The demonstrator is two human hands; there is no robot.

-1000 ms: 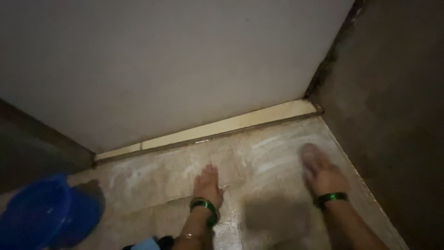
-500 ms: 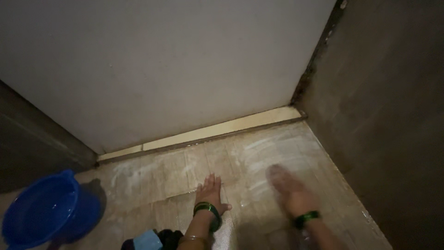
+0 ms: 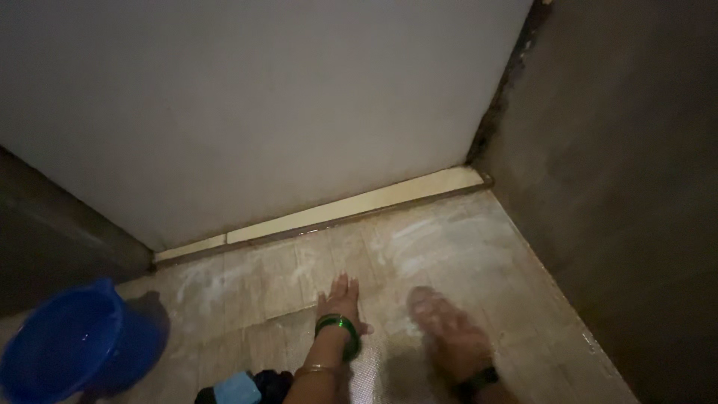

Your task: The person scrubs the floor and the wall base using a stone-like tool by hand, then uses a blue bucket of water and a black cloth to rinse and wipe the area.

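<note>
Your left hand (image 3: 340, 301) lies flat, fingers spread, on the floor (image 3: 464, 247); your right hand (image 3: 447, 337) is blurred, so its grip is unclear. The bucket (image 3: 71, 346) sits well left of the left hand.

Left hand (image 3: 340, 299) flat on the wet tiled floor (image 3: 254, 288), palm down. Right hand (image 3: 447, 333) is a blur beside it, low over the floor. Blue bucket (image 3: 71, 348) sits off left.

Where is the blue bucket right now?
In the head view the blue bucket stands on the floor at the bottom left corner, apart from and left of the left hand, which lies flat on the floor.
</note>
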